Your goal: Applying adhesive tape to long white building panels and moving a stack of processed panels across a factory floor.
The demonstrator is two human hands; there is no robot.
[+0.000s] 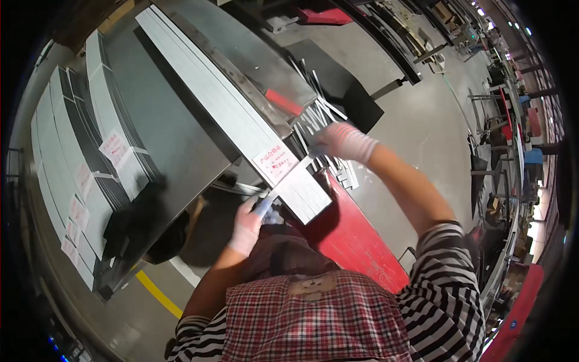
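Observation:
A stack of long white panels (211,90) lies on a grey metal table, its near end jutting toward me. A white paper label with red print (275,161) sits on top near that end. A pale, narrow strip of tape or strap (292,175) crosses the stack just below the label. My left hand (248,224), gloved with bluish fingertips, pinches the strip at the stack's left side. On the right side, my right hand (345,143), in a white glove with orange stripes, is closed at the strip's other end; its fingertips are partly hidden.
Strapped bundles of white panels (111,108) with paper labels lie to the left on the table (187,130). Loose pale strips (325,111) hang off the table's right edge by a red block (283,102). A red metal surface (359,238) slopes beside my apron.

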